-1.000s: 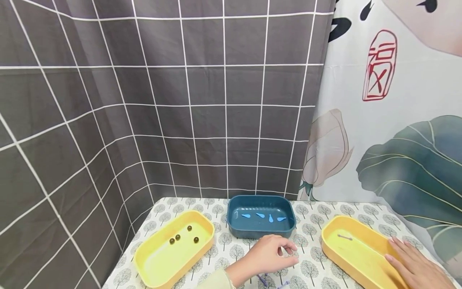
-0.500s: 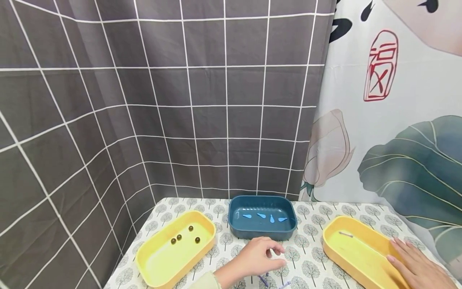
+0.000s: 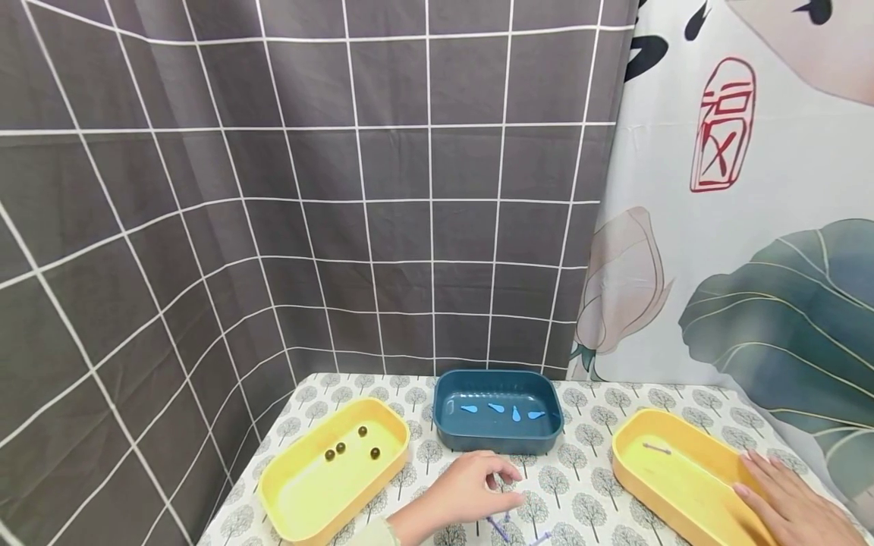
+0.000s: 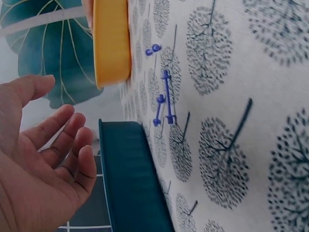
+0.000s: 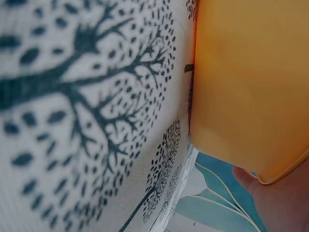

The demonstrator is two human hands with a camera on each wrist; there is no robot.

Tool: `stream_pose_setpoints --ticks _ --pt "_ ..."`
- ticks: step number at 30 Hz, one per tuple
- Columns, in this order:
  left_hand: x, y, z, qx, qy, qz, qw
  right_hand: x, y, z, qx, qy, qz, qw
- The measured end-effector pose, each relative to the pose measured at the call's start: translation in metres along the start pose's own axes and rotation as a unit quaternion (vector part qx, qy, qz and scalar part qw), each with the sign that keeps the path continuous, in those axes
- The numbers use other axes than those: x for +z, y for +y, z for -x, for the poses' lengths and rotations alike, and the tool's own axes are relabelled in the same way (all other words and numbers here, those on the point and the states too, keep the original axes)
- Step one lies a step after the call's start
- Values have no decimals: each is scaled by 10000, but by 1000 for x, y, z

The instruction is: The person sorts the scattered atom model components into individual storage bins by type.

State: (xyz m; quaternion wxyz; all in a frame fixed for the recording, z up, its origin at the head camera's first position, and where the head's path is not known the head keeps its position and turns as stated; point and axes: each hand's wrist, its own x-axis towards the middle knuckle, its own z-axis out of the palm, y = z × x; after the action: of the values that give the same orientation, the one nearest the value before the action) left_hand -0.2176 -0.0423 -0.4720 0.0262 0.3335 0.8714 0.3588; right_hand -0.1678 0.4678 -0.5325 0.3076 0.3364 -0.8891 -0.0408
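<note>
My left hand [image 3: 471, 489] hovers over the tablecloth, fingers loosely curved and holding nothing. In the left wrist view the palm of this left hand [image 4: 48, 154] faces the camera beside the dark blue tray. Nearest to it lie several small purple rods with knobbed ends, such as a longer purple rod [image 4: 168, 96] and a shorter purple rod [image 4: 158, 110]. My right hand [image 3: 795, 500] rests with straight fingers on the far-right rim of the right yellow tray [image 3: 655, 504]. One thin purple rod [image 3: 657, 449] lies inside that tray. The right wrist view shows only part of this hand.
A dark blue tray [image 3: 501, 441] at the back holds several light blue drop-shaped pieces [image 3: 516, 414]. To the left, another yellow tray [image 3: 355, 506] holds several dark round beads [image 3: 363, 431]. Grey gridded cloth [image 3: 396, 227] hangs behind the table.
My left hand has drifted left, away from the right yellow tray, and more of the purple rods on the cloth shows. The right hand stays at its rim.
</note>
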Motion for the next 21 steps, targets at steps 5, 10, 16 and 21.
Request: stream_pose_setpoints --ticks 5,10,16,21 --pt "-2 -6 4 33 25 -53 10000 1 1 0 18 -12 -1 10000" --pt "-4 -12 9 42 -24 84 10000 0 1 0 -45 2 13 10000" --pt "-8 -18 16 -117 -83 368 9992 0 0 -1 -59 -18 119 9999" --pt "-9 -21 20 -353 -130 287 9989 0 0 0 -14 -20 58 10000"
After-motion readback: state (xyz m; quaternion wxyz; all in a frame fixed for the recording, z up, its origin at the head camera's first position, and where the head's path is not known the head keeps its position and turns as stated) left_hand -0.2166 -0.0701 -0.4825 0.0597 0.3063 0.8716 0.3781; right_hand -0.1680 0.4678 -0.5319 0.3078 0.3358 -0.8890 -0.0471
